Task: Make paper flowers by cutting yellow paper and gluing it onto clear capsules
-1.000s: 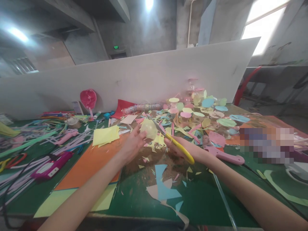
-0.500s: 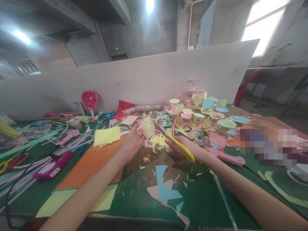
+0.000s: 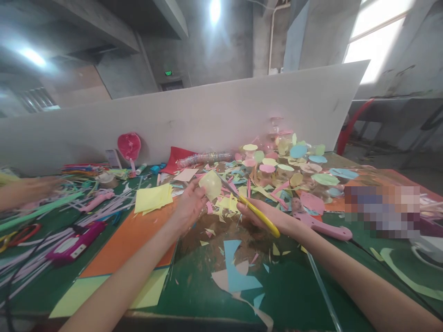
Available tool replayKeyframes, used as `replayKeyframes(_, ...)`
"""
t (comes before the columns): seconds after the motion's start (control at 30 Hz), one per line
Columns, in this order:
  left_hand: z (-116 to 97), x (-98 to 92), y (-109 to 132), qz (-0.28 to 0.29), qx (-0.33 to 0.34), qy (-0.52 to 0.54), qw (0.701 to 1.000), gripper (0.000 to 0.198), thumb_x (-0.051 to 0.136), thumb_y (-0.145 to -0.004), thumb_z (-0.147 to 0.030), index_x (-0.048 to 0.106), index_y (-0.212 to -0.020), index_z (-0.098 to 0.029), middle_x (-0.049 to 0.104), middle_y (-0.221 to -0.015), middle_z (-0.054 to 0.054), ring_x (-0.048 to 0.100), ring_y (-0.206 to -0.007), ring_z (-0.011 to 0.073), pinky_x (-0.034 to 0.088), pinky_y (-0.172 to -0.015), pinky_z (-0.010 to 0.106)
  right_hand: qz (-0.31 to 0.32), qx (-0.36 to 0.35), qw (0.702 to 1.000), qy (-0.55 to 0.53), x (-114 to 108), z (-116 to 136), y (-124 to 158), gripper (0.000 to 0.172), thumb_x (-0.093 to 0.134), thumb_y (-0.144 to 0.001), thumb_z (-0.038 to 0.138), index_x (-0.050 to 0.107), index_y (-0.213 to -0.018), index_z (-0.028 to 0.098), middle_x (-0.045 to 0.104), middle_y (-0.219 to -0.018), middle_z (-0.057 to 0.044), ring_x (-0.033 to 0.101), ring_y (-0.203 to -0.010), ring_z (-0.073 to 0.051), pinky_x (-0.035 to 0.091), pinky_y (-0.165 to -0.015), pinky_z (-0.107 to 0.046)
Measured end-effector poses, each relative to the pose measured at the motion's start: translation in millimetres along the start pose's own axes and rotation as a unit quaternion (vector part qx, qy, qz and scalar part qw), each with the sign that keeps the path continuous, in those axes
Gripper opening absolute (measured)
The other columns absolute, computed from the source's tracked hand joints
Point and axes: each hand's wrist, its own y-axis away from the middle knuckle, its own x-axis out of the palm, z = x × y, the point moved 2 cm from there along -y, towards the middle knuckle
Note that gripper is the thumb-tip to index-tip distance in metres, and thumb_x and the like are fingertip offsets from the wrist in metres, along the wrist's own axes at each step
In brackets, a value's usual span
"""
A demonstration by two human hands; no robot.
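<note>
Between the fingers of my left hand (image 3: 191,205) is a pale yellow piece of paper (image 3: 211,185) with a partly rounded edge. My right hand (image 3: 258,214) grips yellow-handled scissors (image 3: 259,216), whose blades point up and left to the paper's right edge. Whether the blades are on the paper or just beside it I cannot tell. Colourful paper scraps (image 3: 226,203) lie beneath and behind both hands. Nearer me on the green table is a blue paper offcut (image 3: 237,272) over a beige one.
Yellow sheets (image 3: 153,199) lie on orange paper (image 3: 128,244) at left. Cup-like pieces with paper discs (image 3: 298,151) cluster at back right. A pink glue gun (image 3: 325,227) with a cord rests right. Another person's hand (image 3: 31,191) reaches in from the left. A white board (image 3: 207,110) stands behind.
The yellow paper has turned a little in my left hand, and its pointed top corner no longer shows. Another person's hand has come in at the far left.
</note>
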Motion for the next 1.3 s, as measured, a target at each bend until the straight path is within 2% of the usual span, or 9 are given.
replayKeyframes(0.13,0,2.9,1,-0.002,0.001,-0.004,1.0,0.043,0.083,-0.067,-0.029,0.061,-0.103,-0.018,0.072,-0.099,0.003,0.068,-0.085,0.0129,0.054,-0.079,0.024,-0.006,0.004,1.0,-0.011,1,0,-1,0.056,0.04,-0.083,0.078,0.036,-0.074,0.023,0.037,-0.061,0.006,0.031,-0.054,-0.01,0.028,-0.049,-0.025)
replayKeyframes(0.4,-2,1.5,1,0.001,0.024,0.003,1.0,0.038,0.08,-0.071,-0.026,0.061,-0.103,-0.018,0.067,-0.11,0.003,0.065,-0.097,0.0135,0.051,-0.088,0.026,-0.014,-0.007,1.0,0.007,2,-4,-4,0.052,0.039,-0.086,0.073,0.039,-0.076,0.022,0.04,-0.062,0.006,0.036,-0.054,-0.011,0.031,-0.051,-0.026)
replayKeyframes(0.63,3,-1.0,2,0.035,-0.019,-0.012,0.999,0.037,0.079,-0.074,-0.028,0.059,-0.106,-0.022,0.071,-0.107,0.002,0.068,-0.094,0.0134,0.053,-0.083,0.023,-0.013,0.011,1.0,0.006,2,0,-1,0.05,0.039,-0.087,0.07,0.038,-0.073,0.022,0.042,-0.06,0.005,0.038,-0.052,-0.01,0.032,-0.051,-0.025)
replayKeyframes(0.83,2,-1.6,3,0.026,-0.015,-0.018,0.999,0.04,0.081,-0.07,-0.027,0.058,-0.103,-0.022,0.072,-0.104,0.002,0.069,-0.093,0.0145,0.053,-0.084,0.024,-0.023,0.025,0.999,-0.017,2,0,-1,0.046,0.047,-0.085,0.065,0.04,-0.07,0.023,0.044,-0.057,0.005,0.039,-0.05,-0.01,0.032,-0.05,-0.026)
replayKeyframes(0.97,3,-0.2,5,0.042,-0.026,-0.017,0.999,0.037,0.078,-0.075,-0.027,0.057,-0.106,-0.022,0.072,-0.105,0.002,0.069,-0.094,0.0133,0.052,-0.085,0.024,-0.017,0.024,0.999,-0.026,4,-3,-4,0.047,0.043,-0.088,0.065,0.038,-0.067,0.023,0.042,-0.052,0.006,0.039,-0.047,-0.011,0.033,-0.049,-0.027)
replayKeyframes(1.1,4,3.7,7,0.036,-0.037,-0.007,0.999,0.042,0.08,-0.073,-0.027,0.057,-0.107,-0.022,0.073,-0.1,0.002,0.07,-0.088,0.0132,0.053,-0.081,0.023,-0.006,0.014,0.999,-0.04,5,-7,-4,0.047,0.041,-0.089,0.064,0.038,-0.066,0.024,0.041,-0.051,0.006,0.039,-0.046,-0.011,0.036,-0.05,-0.027)
replayKeyframes(1.3,5,0.4,6,0.037,-0.031,-0.012,0.999,0.039,0.08,-0.074,-0.026,0.058,-0.106,-0.021,0.072,-0.098,0.001,0.069,-0.082,0.0113,0.053,-0.075,0.021,-0.044,0.022,0.999,0.006,1,-10,-6,0.046,0.051,-0.084,0.065,0.042,-0.068,0.022,0.042,-0.057,0.005,0.036,-0.053,-0.011,0.029,-0.051,-0.026)
